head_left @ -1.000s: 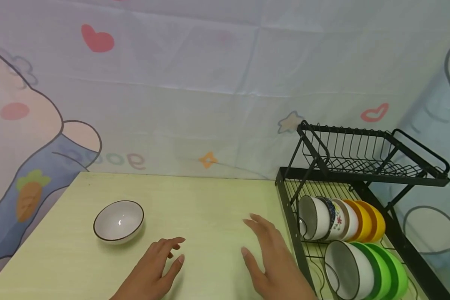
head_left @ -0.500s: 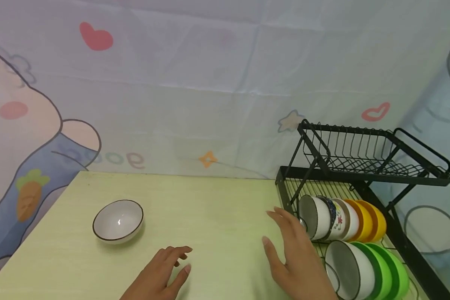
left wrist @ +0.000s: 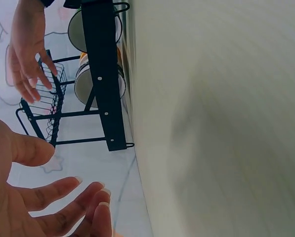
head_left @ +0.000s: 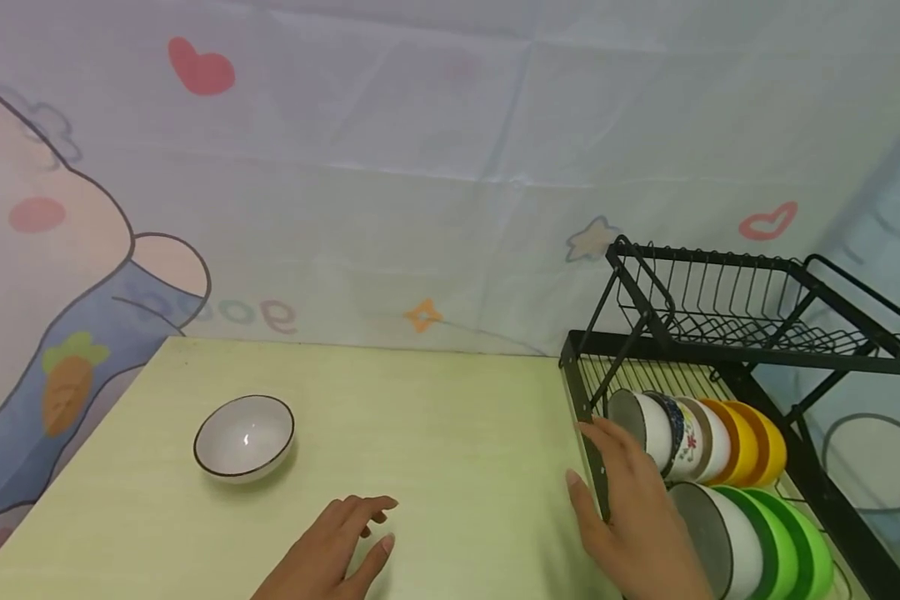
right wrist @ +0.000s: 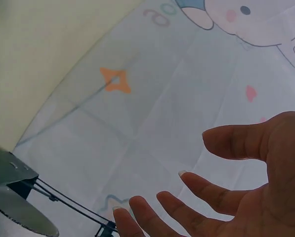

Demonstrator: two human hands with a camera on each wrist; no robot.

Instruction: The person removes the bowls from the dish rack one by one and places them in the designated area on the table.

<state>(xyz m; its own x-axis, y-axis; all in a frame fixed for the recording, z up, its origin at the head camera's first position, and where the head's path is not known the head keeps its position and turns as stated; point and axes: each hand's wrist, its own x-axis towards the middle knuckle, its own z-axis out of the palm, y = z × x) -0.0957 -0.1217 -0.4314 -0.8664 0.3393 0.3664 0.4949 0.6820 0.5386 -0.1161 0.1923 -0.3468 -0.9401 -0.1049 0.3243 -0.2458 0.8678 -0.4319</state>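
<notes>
My right hand hovers at the left side of the black dish rack, fingers spread and holding nothing. Close to it in the head view are a white bowl with a dark rim in the back row and a larger white bowl in the front row, both standing on edge. My left hand is held over the table, fingers relaxed and nothing in them. Left of it, a white bowl with a dark rim sits upright on the table. The left wrist view shows the left thumb apart from the fingers.
Behind the near white bowls stand yellow bowls, a flowered bowl and green bowls in the rack. Its raised upper tier overhangs the back. A printed cloth hangs behind the pale table.
My right hand has moved right, from over the table to the rack's side. The left hand has shifted slightly right. The bowls stay where they were; the head view has turned slightly.
</notes>
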